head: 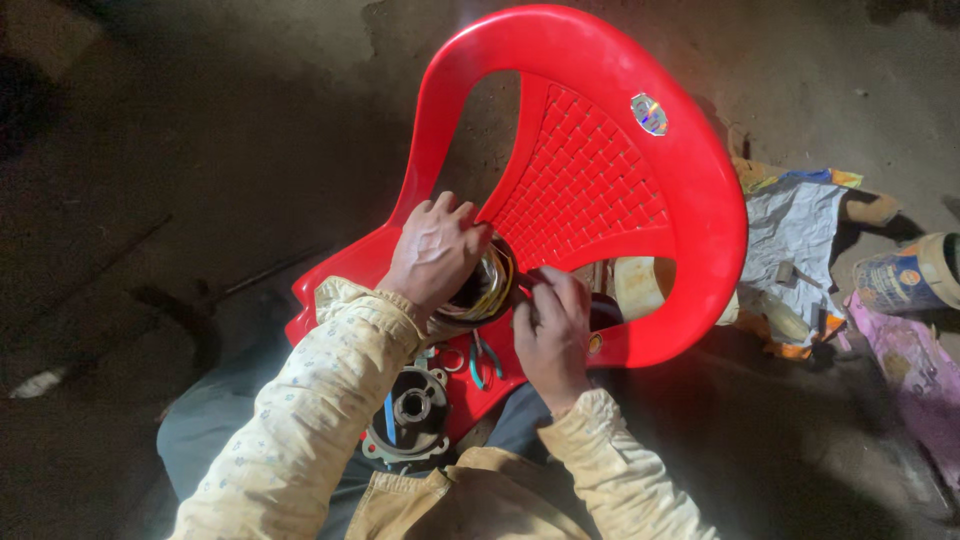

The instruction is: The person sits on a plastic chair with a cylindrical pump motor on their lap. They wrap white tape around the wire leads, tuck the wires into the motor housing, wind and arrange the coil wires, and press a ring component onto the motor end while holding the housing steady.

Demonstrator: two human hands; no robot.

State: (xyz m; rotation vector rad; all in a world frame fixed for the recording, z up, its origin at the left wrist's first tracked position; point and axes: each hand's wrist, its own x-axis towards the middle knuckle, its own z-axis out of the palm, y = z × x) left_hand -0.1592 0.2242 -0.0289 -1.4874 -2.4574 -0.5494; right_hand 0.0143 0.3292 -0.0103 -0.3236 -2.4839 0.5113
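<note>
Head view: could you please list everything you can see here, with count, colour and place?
chair: one, red plastic, centre, used as a work surface
motor stator: one, metal ring with wire windings, on the chair seat, under both hands
end cover: one, grey metal, seat front edge
pliers: one, blue-green handles, on the seat by the cover
bucket: one, pale with blue label, right edge
cloth: one, white-grey, floor on the right
left hand: grips the stator's top
right hand: fingers pinch at the stator's rim
</note>
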